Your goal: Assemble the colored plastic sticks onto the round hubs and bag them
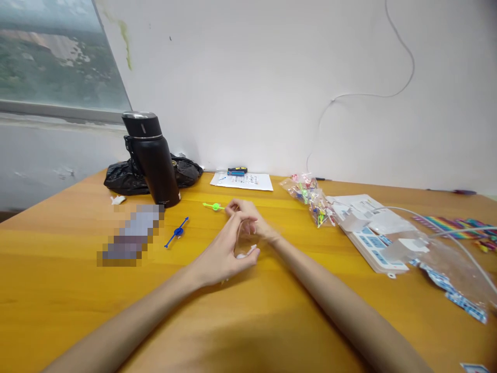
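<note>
My right hand [252, 220] reaches across the table beyond my left, its fingers closed at the end of a bright green arrow spinner [216, 206]. The spinner points left, with a round hub in its middle. Nearer to me, my left hand [221, 254] is curled into a C, thumb apart from the fingertips. Inside that curl is something clear with a small white part [247, 252], which I cannot make out. Part of the right hand is hidden behind the left fingers. A blue arrow spinner [178, 232] lies on the table to the left.
A black bottle [155, 160] stands at back left before a black plastic bag [122, 177]. A blurred-out flat item [132, 233] lies nearby. A white paper [243, 181] rests by the wall. Bagged small toys [310, 197], a power strip [376, 251] and cables occupy the right.
</note>
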`<state>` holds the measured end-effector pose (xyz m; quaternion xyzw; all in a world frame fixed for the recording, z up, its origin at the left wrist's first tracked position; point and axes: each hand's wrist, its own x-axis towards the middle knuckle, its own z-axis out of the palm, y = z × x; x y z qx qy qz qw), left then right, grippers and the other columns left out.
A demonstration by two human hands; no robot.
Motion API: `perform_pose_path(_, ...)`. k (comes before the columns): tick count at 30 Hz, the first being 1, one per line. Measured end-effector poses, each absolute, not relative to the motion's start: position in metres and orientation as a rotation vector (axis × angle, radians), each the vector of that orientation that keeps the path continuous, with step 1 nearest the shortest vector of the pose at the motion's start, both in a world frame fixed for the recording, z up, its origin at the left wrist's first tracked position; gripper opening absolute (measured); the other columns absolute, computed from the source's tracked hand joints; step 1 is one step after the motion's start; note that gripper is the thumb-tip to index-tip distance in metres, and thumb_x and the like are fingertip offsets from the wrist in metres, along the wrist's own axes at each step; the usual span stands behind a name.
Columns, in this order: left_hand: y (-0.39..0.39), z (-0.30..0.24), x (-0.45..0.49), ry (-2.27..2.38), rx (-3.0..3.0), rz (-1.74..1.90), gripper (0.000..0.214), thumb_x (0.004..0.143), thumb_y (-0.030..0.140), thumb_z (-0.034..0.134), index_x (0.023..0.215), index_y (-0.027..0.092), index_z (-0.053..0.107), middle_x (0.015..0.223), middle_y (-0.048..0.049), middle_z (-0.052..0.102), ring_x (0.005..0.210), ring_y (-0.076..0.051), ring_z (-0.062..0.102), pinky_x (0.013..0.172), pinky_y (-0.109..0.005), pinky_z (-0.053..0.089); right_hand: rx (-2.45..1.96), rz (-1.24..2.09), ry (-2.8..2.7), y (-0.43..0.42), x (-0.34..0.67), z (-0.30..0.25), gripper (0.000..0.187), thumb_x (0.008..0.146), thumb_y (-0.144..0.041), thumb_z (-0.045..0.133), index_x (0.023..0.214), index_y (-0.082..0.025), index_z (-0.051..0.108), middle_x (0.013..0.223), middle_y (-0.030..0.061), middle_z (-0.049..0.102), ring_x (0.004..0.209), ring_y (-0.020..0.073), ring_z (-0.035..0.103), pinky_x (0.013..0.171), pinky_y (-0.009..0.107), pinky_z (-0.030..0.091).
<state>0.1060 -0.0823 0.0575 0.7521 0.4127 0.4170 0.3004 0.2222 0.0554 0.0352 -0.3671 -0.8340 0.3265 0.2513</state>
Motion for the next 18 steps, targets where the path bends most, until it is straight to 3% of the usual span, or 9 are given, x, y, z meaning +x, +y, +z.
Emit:
perform_pose_path(5, -0.081, 0.058, 0.105, 1.128, 1.938, 1.132, 0.041, 0.091, 0.025, 0.062, 0.128, 0.027, 0.044, 0.116, -0.0060, 0.055, 0.115, -0.023, 0.054, 0.102, -0.039, 0.043, -0.949, 0.697, -2.087, 0.064, 0.258, 0.097, 0.025, 0.091, -0.038, 0.054, 0.084, -0.017, 0.065, 0.079, 0.0025, 0.066, 0.075, 0.0150, 0.058, 0.069, 0.026, 0.043)
perform_pose_path(11, -0.079, 0.056, 0.104, 1.184, 1.908, 1.151, 0.042, 0.092, 0.029, 0.062, 0.129, 0.027, 0.043, 0.119, -0.0070, 0.056, 0.115, -0.024, 0.055, 0.103, -0.041, 0.043, -0.859, 0.485, -1.965, 0.036, 0.304, 0.175, 0.023, 0.091, -0.038, 0.058, 0.083, -0.017, 0.064, 0.076, 0.0011, 0.063, 0.071, 0.0135, 0.055, 0.067, 0.027, 0.042)
perform_pose_path(18, -0.072, 0.052, 0.101, 1.239, 1.837, 1.230, 0.042, 0.092, 0.030, 0.063, 0.128, 0.028, 0.042, 0.124, -0.0067, 0.054, 0.114, -0.023, 0.056, 0.103, -0.043, 0.045, -0.778, 0.460, -2.119, 0.001, 0.312, 0.199, 0.019, 0.093, -0.032, 0.058, 0.082, -0.018, 0.065, 0.078, 0.0016, 0.065, 0.073, 0.0138, 0.056, 0.067, 0.027, 0.042)
